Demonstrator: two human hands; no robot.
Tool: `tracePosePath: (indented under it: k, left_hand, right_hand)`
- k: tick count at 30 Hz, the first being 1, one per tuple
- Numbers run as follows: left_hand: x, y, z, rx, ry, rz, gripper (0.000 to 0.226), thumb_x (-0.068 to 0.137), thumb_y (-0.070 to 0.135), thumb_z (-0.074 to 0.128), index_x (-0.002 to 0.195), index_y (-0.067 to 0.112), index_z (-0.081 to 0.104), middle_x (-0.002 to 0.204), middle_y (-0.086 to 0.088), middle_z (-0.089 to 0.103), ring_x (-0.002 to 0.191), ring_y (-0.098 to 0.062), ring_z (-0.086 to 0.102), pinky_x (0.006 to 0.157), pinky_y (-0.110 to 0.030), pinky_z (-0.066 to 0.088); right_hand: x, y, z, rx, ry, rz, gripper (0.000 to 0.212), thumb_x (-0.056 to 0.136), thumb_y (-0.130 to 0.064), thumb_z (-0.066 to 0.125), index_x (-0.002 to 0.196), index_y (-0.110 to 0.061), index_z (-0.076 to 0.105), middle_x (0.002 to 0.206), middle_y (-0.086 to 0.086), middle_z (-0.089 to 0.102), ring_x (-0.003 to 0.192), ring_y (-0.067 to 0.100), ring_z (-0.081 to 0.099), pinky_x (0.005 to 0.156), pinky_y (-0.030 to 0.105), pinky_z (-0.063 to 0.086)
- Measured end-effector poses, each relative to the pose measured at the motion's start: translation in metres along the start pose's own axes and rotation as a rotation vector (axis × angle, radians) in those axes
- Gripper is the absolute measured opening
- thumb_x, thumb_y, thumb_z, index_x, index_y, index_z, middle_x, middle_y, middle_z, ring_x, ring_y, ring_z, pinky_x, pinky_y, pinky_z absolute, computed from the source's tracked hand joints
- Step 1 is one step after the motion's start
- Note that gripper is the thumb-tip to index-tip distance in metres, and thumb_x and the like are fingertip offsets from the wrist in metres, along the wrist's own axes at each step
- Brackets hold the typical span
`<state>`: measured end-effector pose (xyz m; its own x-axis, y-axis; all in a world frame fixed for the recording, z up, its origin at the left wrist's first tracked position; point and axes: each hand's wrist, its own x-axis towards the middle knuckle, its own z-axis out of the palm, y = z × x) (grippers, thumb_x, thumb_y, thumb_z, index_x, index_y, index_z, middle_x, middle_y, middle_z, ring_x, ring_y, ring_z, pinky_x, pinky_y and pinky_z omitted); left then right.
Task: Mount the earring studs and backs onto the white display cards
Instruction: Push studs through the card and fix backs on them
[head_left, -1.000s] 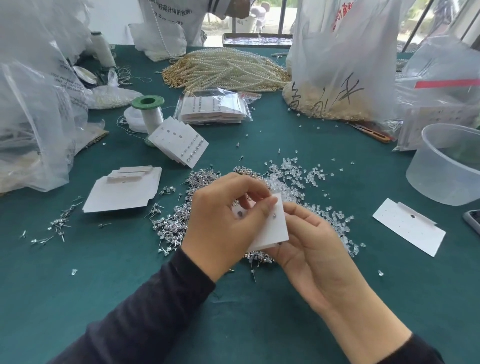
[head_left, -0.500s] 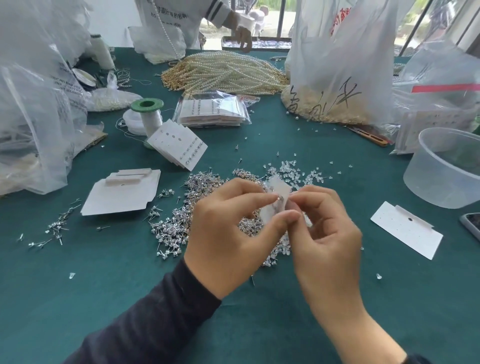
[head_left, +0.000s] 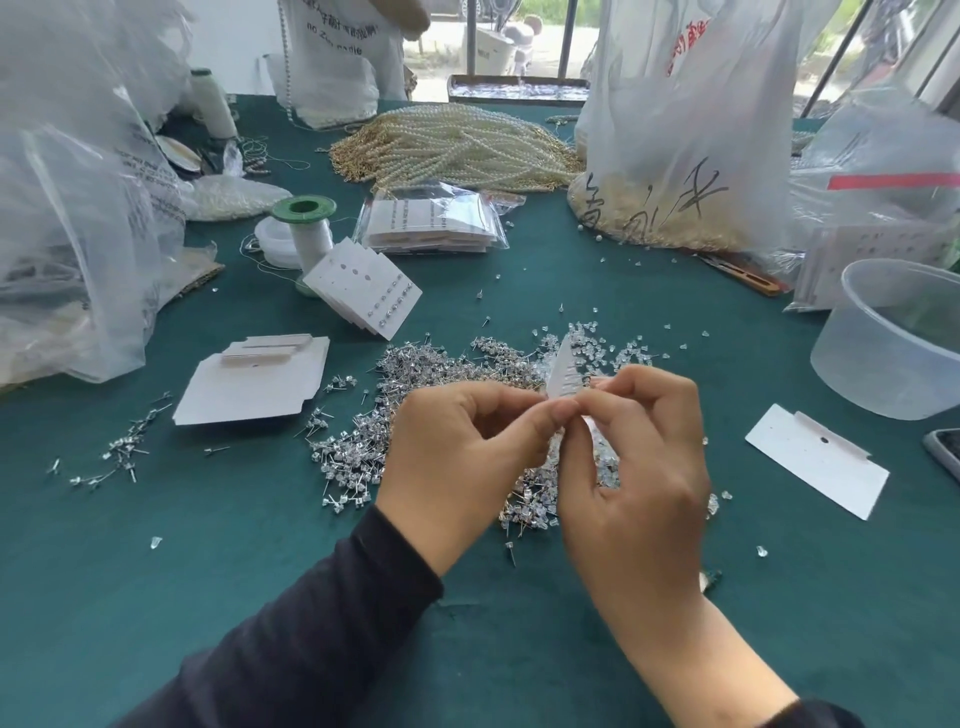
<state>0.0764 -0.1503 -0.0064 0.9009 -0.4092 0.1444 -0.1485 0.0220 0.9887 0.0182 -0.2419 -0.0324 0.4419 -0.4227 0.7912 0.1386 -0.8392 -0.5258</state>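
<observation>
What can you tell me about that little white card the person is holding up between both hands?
The white card looks like thin, stiff paperboard. It is turned nearly edge-on, so only a narrow pointed sliver shows, tip upward. Faint marks dot its face; holes or studs, I cannot tell. The left hand and right hand pinch its lower part between fingertips, hiding the rest. It is held above the heap of studs on the green table.

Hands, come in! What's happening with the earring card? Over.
Left hand and right hand pinch white card, edge-on over stud pile. Spare card lies right. Nothing in the way.
</observation>
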Motion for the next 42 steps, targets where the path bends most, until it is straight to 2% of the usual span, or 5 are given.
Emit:
tracePosePath:
  k: [4,15,20,25,42]
  left_hand:
    - [0.000,0.001,0.000,-0.026,-0.115,-0.023,0.026,0.065,0.034,0.066,0.069,0.009,0.072,0.058,-0.001,0.069,0.055,-0.014,0.066,0.055,-0.026,0.057]
    - [0.013,-0.013,-0.010,-0.142,-0.055,-0.276,0.024,0.088,0.006,0.054,0.065,0.001,0.062,0.051,-0.003,0.065,0.042,-0.011,0.058,0.042,-0.018,0.048]
    - [0.018,-0.013,-0.015,-0.179,0.060,-0.312,0.022,0.087,0.007,0.056,0.068,0.001,0.064,0.054,-0.006,0.066,0.041,-0.013,0.057,0.040,-0.018,0.047]
    - [0.021,-0.014,-0.019,-0.181,0.095,-0.317,0.020,0.088,0.009,0.055,0.073,-0.001,0.065,0.058,-0.008,0.067,0.043,-0.013,0.056,0.040,-0.019,0.048]
    - [0.020,-0.019,-0.016,-0.083,0.063,-0.279,0.026,0.088,0.011,0.056,0.065,0.006,0.066,0.056,-0.005,0.067,0.042,-0.013,0.055,0.040,-0.019,0.046]
  right_hand:
    - [-0.002,0.001,0.001,0.015,-0.032,0.023,0.010,0.083,0.001,0.055,0.083,0.005,0.065,0.093,0.008,0.046,0.087,0.004,0.045,0.082,0.004,0.034]
    - [0.031,0.023,-0.020,0.355,-0.229,0.302,0.023,0.086,-0.001,0.056,0.100,-0.015,0.067,0.095,-0.001,0.068,0.089,0.006,0.064,0.075,0.017,0.051]
    - [0.051,0.071,-0.040,-0.243,-0.499,0.450,0.017,0.083,-0.009,0.062,0.090,-0.020,0.073,0.090,0.002,0.068,0.074,0.009,0.058,0.071,0.019,0.039]
    - [0.043,0.072,-0.029,-0.354,-0.700,0.401,0.015,0.083,-0.017,0.064,0.094,-0.018,0.074,0.093,0.002,0.062,0.079,0.016,0.055,0.074,0.021,0.036]
    - [0.045,0.068,-0.036,-0.143,-0.537,0.466,0.012,0.080,-0.014,0.061,0.071,-0.022,0.065,0.067,-0.008,0.065,0.063,0.006,0.058,0.055,0.015,0.043]
